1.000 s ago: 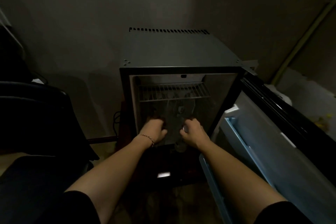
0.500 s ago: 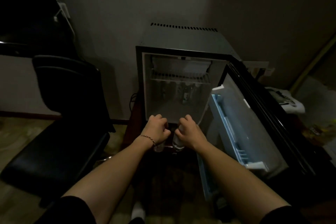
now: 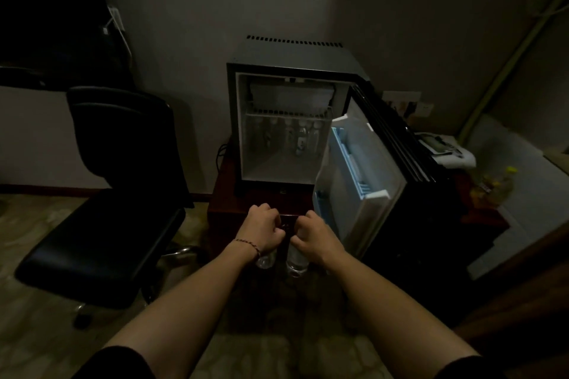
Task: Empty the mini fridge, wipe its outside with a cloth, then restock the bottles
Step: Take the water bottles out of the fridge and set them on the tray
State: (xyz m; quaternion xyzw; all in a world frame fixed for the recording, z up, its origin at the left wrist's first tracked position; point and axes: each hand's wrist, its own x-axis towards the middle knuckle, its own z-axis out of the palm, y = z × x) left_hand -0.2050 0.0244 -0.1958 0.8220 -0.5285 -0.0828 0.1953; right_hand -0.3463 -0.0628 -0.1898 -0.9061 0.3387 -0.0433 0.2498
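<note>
Both fists clamped, left hand (image 3: 264,232) on one bottle (image 3: 266,259), right hand (image 3: 314,235) on another bottle (image 3: 296,260) (upright, side by side), mini fridge (image 3: 295,55) straight ahead.

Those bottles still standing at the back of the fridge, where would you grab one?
Probably round the neck or upper body of a bottle, reaching straight in from the open front. They stand upright close under the wire shelf, so there is no room from above.
</note>
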